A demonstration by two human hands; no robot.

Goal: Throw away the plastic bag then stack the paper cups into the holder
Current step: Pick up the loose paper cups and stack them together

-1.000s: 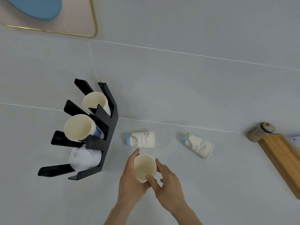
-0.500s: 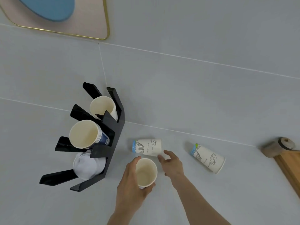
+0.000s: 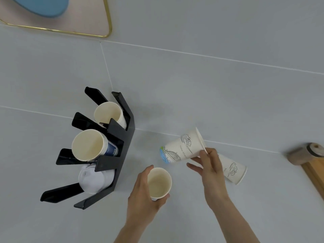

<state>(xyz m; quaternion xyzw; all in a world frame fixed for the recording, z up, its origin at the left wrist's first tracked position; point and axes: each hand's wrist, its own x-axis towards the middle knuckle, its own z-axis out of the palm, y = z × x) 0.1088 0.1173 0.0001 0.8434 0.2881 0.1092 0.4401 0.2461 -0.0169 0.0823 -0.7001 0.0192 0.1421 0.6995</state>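
Observation:
My left hand (image 3: 140, 195) grips an upright paper cup (image 3: 159, 183), its mouth facing me. My right hand (image 3: 209, 168) pinches the rim of a second printed paper cup (image 3: 181, 149), lifted off the surface and tilted, bottom pointing left. A third cup (image 3: 233, 170) lies on its side just behind my right hand, partly hidden by it. The black cup holder (image 3: 121, 137) stands at the left with a stack of cups (image 3: 89, 145) in its middle slot, one cup (image 3: 108, 114) in the far slot and white lids (image 3: 93, 178) in the near slot. No plastic bag is in view.
A wooden board (image 3: 315, 174) with a round wooden-capped jar (image 3: 306, 153) sits at the right edge. A gold-rimmed pink tray (image 3: 84, 23) holding a blue object lies at the top left. The surface is pale grey tile.
My right hand let go of the cup in my left hand, reached to the lying cup beside the holder and lifted it by the rim. The left hand stays on its cup.

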